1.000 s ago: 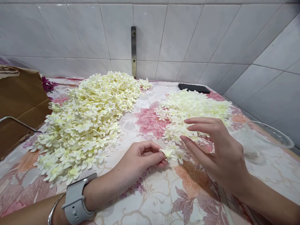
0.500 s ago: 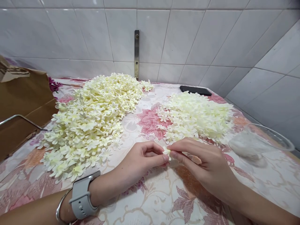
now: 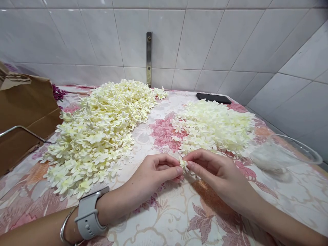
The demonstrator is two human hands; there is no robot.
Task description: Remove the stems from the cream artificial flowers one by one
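Between my two hands is a small cream-white artificial flower [image 3: 183, 164], held just above the patterned tablecloth. My left hand [image 3: 160, 171], with a grey watch on its wrist, is closed, thumb and fingertips pinching the flower from the left. From the other side my right hand [image 3: 215, 169] grips it between thumb and forefinger. Fingertips hide part of the flower. A big heap of similar pale flowers [image 3: 102, 126] lies to the left of my hands. Just beyond my right hand spreads a second, smaller pile of flowers [image 3: 215, 123].
A black phone [image 3: 213, 98] lies at the back near the tiled wall. On the right is a clear plastic container [image 3: 302, 150] beside a crumpled transparent bag [image 3: 269, 159]. A brown paper bag [image 3: 28, 109] stands at far left, with a metal rod [image 3: 25, 129] in front.
My right hand has shifted slightly, its fingers more bent around the flower. The flower between my fingertips shows more of its petals. Both piles look the same.
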